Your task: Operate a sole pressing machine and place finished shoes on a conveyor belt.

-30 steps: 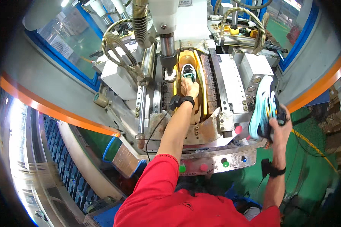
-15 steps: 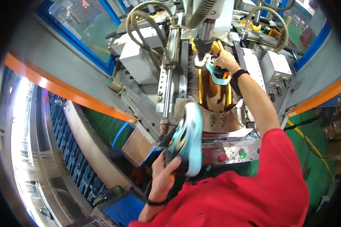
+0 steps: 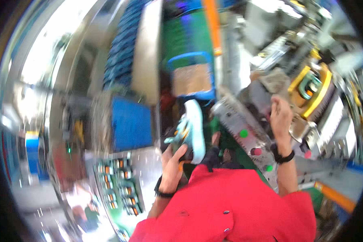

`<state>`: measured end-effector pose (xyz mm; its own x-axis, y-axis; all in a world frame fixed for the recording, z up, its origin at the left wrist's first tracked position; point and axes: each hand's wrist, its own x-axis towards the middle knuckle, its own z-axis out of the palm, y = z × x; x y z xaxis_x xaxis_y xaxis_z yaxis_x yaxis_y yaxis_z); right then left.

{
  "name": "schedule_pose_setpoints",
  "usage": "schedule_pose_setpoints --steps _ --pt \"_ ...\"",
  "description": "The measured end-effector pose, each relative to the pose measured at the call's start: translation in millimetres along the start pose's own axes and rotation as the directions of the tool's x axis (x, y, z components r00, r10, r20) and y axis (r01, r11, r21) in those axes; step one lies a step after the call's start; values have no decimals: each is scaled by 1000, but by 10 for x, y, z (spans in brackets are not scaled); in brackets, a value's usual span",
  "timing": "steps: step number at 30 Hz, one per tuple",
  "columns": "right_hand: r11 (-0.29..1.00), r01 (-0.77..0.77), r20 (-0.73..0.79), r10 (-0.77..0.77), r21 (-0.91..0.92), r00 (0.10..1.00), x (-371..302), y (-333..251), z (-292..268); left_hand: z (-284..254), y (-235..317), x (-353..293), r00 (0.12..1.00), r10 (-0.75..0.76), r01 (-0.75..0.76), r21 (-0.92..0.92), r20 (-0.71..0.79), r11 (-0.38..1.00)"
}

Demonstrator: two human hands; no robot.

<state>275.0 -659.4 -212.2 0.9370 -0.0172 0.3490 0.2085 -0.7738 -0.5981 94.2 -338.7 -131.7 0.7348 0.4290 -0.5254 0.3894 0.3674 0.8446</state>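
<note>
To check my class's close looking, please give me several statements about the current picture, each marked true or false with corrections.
1. The left hand grips a pale blue shoe. True.
2. The right hand also holds a shoe. False: there is no shoe in it.
3. Another shoe sits between two yellow bars. True.
4. Both wrists are bare. False: each wears a black band.
5. The person's shirt is blue. False: it is red.
6. Small dark and teal items stand in rows at the lower left. True.
</note>
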Motion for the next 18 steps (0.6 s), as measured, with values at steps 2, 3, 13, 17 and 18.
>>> schedule_pose_setpoints --steps 2,3,13,17,18 --pt "989 115 181 -131 96 975 -407 -164 506 -228 -318 -29 1000 -23 25 -126 17 992" --pt "978 158 221 -185 135 957 -576 -140 785 -265 -309 -129 998 -62 62 -193 7 979" --pt "963 264 285 -240 -47 928 -776 546 1664 -1470 -1024 -792 893 -171 -96 -547 -416 832" --pt "964 226 203 -251 138 946 -178 -49 1797 -2355 -1196 -885 685 -194 -286 -504 -702 815" --pt "949 221 204 -268 225 942 43 -257 1860 -2591 -1213 -891 610 -235 -300 -495 -757 816"
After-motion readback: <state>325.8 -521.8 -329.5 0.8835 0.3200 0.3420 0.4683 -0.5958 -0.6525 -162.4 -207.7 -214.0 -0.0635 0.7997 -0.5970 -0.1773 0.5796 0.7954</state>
